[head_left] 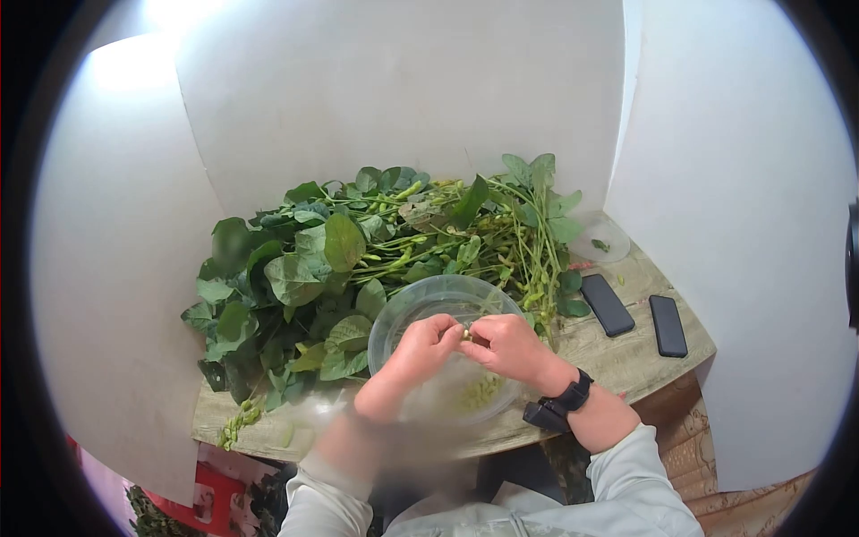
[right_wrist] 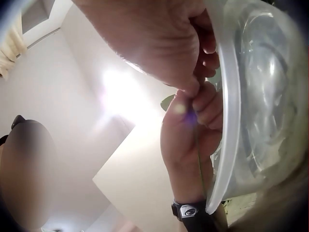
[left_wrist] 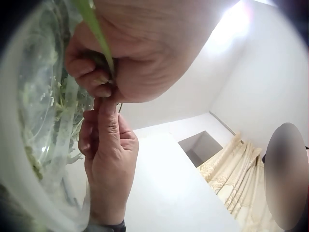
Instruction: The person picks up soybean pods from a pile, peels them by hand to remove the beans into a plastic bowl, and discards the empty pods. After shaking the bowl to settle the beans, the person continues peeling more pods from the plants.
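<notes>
My left hand (head_left: 424, 347) and right hand (head_left: 512, 345) meet at the fingertips above a clear plastic bowl (head_left: 386, 333). Between them, a small pale green bean pod (head_left: 466, 335) shows, pinched by the right thumb and fingers. The left fingers curl round a thin green stem (left_wrist: 96, 33), which sticks out past the hand in the left wrist view. Much of the pod is hidden behind the fingers. Yellow-green beans or pods (head_left: 483, 392) lie inside the bowl, towards its near right side.
A big heap of leafy bean plants (head_left: 304, 268) covers the back and left of the wooden table (head_left: 649, 268). To the right lie two black phones (head_left: 608, 305) and a clear round lid (head_left: 601, 237) with a green scrap on it. White panels (head_left: 403, 89) stand around the table.
</notes>
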`<action>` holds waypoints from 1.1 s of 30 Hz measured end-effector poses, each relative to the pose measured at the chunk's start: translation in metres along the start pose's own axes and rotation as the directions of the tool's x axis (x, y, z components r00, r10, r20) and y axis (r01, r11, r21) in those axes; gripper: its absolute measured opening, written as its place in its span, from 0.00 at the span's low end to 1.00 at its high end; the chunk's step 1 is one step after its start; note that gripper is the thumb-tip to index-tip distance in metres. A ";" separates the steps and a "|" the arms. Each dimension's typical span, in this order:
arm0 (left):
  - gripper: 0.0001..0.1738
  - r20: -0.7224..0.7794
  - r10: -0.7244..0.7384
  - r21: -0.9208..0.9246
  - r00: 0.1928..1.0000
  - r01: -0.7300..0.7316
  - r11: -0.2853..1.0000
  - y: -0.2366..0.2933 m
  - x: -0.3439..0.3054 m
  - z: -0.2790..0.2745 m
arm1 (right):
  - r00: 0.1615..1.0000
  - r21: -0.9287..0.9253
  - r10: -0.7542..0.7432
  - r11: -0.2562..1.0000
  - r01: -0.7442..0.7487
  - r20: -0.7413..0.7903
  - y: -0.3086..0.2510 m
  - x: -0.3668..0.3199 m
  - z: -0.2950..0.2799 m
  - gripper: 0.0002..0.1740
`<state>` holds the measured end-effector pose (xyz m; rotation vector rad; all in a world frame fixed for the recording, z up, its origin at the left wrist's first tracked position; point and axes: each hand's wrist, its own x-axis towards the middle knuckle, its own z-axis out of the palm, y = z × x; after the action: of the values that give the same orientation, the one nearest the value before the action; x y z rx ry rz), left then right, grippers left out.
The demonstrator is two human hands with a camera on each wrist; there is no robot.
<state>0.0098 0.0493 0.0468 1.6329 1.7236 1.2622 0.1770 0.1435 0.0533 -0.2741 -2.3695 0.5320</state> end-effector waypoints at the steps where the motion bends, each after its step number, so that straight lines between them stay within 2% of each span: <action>1: 0.12 -0.001 0.030 -0.028 1.000 -0.030 0.999 -0.001 0.000 -0.001 | 1.000 -0.001 -0.008 1.000 0.008 -0.001 0.000 0.000 -0.001 0.18; 5: 0.12 0.039 -0.021 -0.063 0.999 0.023 0.998 -0.002 0.000 -0.002 | 0.998 0.077 0.048 0.996 -0.050 0.031 -0.002 0.002 -0.005 0.17; 7: 0.12 -0.010 0.021 -0.014 1.000 -0.021 1.000 0.006 -0.002 -0.003 | 0.995 0.117 0.077 0.990 -0.084 0.060 -0.001 0.001 -0.005 0.17; 9: 0.11 -0.010 -0.010 -0.010 1.000 0.010 1.000 0.004 -0.001 -0.002 | 0.997 0.222 0.070 0.972 -0.078 0.043 0.001 0.002 -0.004 0.14; 12: 0.11 -0.044 -0.032 0.001 0.999 0.032 0.999 0.004 -0.002 -0.001 | 1.000 0.200 0.019 0.980 -0.018 -0.002 0.004 0.002 -0.002 0.13; 16: 0.11 -0.086 -0.017 0.002 0.996 0.017 1.000 0.003 -0.001 0.001 | 0.997 0.190 0.080 0.978 -0.081 0.011 0.005 0.002 -0.002 0.13; 20: 0.10 -0.097 -0.041 0.015 0.994 0.042 0.999 0.002 -0.001 0.001 | 1.000 0.165 0.005 0.986 -0.001 -0.024 0.003 0.002 -0.003 0.12; 22: 0.10 -0.166 0.013 0.019 0.986 -0.010 1.000 -0.007 0.003 0.003 | 0.999 0.155 -0.031 0.987 0.034 -0.020 0.002 0.003 -0.002 0.12; 24: 0.10 -0.175 0.031 0.031 0.984 -0.026 0.999 -0.010 0.005 0.001 | 0.993 0.066 -0.120 0.990 0.121 -0.022 0.002 0.002 -0.001 0.11; 29: 0.10 -0.172 0.055 0.009 0.984 -0.054 0.998 -0.011 0.006 0.002 | 0.997 0.069 -0.063 0.995 0.067 -0.052 0.001 0.003 -0.001 0.11; 31: 0.11 -0.250 0.069 0.018 0.966 -0.067 0.998 -0.012 0.006 0.003 | 0.997 0.074 -0.045 0.996 0.050 -0.060 0.001 0.003 -0.002 0.11; 33: 0.11 -0.254 0.072 0.012 0.965 -0.071 0.997 -0.013 0.006 0.002 | 0.997 0.105 -0.020 0.994 0.029 -0.079 -0.002 0.003 -0.003 0.10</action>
<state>0.0028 0.0575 0.0367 1.6046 1.8277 1.5630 0.1764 0.1433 0.0583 -0.2137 -2.2583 0.6216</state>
